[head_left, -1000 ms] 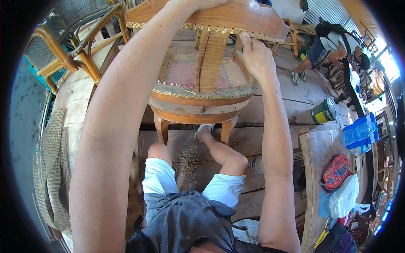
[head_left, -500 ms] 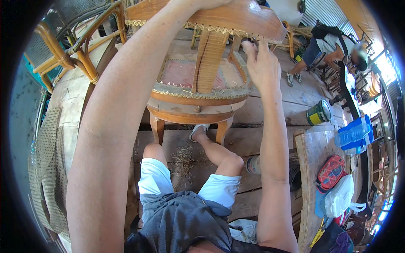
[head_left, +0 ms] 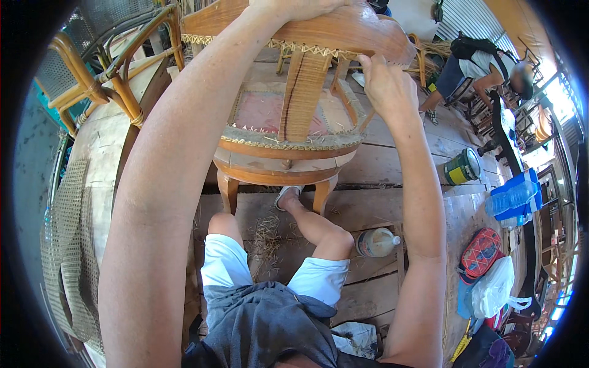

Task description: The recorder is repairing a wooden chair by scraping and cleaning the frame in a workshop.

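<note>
A wooden chair stands before me, its curved top rail edged underneath with a zigzag row of pale cane lacing. My left hand grips the upper edge of this rail near the middle, its fingertips partly out of frame. At the right end of the laced edge, my right hand has its fingers bent and closed just under the rail. What they pinch, if anything, is too small to make out. Below the rail runs a striped wooden back splat, reaching down to the seat frame with its woven border and reddish centre.
Rattan chairs stand on a bench at the left, beside a woven cane sheet. A plastic jug and straw scraps lie on the plank floor. Rightward are a can, a red pouch and another person bending.
My right hand and forearm have shifted right and slightly down, with the fingers still near the rail's lower edge. The jug now shows more fully. My left hand stays on the rail.
</note>
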Demonstrator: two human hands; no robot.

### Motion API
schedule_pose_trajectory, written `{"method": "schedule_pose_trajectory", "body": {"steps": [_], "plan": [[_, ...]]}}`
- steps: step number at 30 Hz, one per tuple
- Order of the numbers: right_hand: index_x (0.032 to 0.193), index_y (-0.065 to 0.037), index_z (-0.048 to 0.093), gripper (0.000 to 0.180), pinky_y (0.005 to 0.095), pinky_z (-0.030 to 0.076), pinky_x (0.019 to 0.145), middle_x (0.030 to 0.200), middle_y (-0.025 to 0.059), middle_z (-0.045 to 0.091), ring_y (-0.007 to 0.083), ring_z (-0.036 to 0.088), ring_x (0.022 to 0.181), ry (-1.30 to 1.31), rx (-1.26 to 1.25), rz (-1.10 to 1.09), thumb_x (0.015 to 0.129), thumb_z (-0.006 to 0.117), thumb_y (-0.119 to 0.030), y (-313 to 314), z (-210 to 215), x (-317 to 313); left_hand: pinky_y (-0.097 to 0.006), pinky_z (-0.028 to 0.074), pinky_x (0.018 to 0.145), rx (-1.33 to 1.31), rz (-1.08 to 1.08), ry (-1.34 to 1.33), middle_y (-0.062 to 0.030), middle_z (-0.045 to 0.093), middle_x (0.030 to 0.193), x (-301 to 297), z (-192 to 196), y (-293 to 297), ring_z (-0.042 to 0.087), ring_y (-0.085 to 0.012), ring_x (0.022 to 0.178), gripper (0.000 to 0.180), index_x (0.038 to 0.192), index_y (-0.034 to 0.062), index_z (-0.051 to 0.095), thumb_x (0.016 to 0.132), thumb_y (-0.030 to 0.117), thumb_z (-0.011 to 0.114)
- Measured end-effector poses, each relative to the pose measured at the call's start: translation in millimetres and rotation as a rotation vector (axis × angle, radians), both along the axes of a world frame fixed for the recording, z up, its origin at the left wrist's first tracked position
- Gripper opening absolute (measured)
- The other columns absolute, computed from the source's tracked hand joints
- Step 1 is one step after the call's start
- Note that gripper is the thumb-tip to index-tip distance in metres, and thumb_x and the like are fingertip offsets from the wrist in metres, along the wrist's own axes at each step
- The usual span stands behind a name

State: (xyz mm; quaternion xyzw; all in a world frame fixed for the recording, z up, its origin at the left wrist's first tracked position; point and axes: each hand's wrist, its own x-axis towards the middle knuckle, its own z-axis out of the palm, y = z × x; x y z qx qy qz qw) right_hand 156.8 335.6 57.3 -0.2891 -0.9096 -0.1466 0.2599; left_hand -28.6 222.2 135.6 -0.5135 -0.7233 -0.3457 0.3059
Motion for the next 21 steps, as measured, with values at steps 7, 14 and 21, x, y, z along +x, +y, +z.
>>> {"method": "schedule_pose_trajectory", "body": {"steps": [7, 14, 21], "plan": [[0.089, -0.007, 0.064, 0.043, 0.0472, 0.058, 0.058, 0.072, 0.0177, 0.070, 0.0371, 0.071, 0.067, 0.074, 0.161, 0.206, 0.103, 0.047, -0.043, -19.7, -21.6, 7.8, -0.048, 0.056, 0.082, -0.003, -0.010, -0.017, -0.0205, 0.073, 0.091, 4.2, -2.2, 10.2, 0.071, -0.0385, 0.090, 0.071, 0.098, 0.0072, 0.075, 0.082, 0.074, 0.058], [0.094, -0.004, 0.062, 0.057, 0.0424, 0.057, 0.055, 0.079, 0.0161, 0.071, 0.0332, 0.073, 0.069, -0.049, 0.306, 0.054, 0.093, 0.057, -0.060, 2.3, 17.7, -2.8, -0.048, 0.056, 0.081, 0.010, -0.025, -0.005, -0.0202, 0.073, 0.091, 2.6, -2.6, 3.7, 0.071, -0.0384, 0.089, 0.070, 0.097, 0.0078, 0.076, 0.082, 0.074, 0.058], [0.094, -0.003, 0.065, 0.041, 0.0425, 0.058, 0.058, 0.079, 0.0170, 0.072, 0.0328, 0.073, 0.069, -0.187, 0.372, 0.150, 0.100, 0.053, -0.042, 6.6, 19.8, -9.7, -0.048, 0.056, 0.081, 0.003, -0.015, 0.022, -0.0202, 0.073, 0.091, -1.7, -2.4, 5.9, 0.071, -0.0385, 0.089, 0.069, 0.096, 0.0079, 0.076, 0.083, 0.073, 0.057]]}}
